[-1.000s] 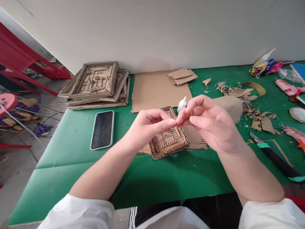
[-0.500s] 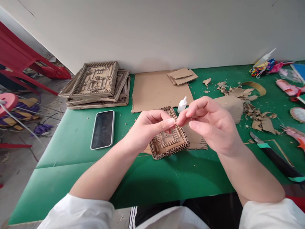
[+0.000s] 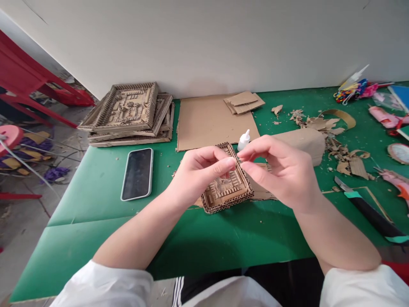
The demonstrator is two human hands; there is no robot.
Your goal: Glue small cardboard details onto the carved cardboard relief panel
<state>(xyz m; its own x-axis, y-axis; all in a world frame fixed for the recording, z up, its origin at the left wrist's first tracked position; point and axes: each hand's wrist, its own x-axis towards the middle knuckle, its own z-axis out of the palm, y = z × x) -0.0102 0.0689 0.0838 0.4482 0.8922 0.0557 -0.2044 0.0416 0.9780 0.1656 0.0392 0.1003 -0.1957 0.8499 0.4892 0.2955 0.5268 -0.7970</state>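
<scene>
Above a small corrugated cardboard frame [image 3: 228,197] my two hands meet with their fingertips close together. My left hand [image 3: 204,170] is closed in a pinch, thumb against the forefinger; whatever sits between them is too small to name. My right hand [image 3: 281,170] comes in from the right, thumb and forefinger nearly together at the left fingertips, and a tiny bit seems to be between them. The frame lies tilted on torn cardboard [image 3: 263,187], with ridged strips inside it. Just behind the right fingers stands a white glue bottle [image 3: 243,141] with a pointed nozzle.
A phone [image 3: 137,174] lies left on the green table [image 3: 96,209]. Behind are stacked cardboard frames [image 3: 128,106] and a flat cardboard sheet [image 3: 204,119]. To the right are cardboard scraps [image 3: 347,155], a utility knife [image 3: 370,209] with its blade out, and a tape roll [image 3: 398,152].
My right thumb has moved left and up, closing toward the forefinger near the left fingertips. My left hand has hardly moved, and the cardboard frame stays in place.
</scene>
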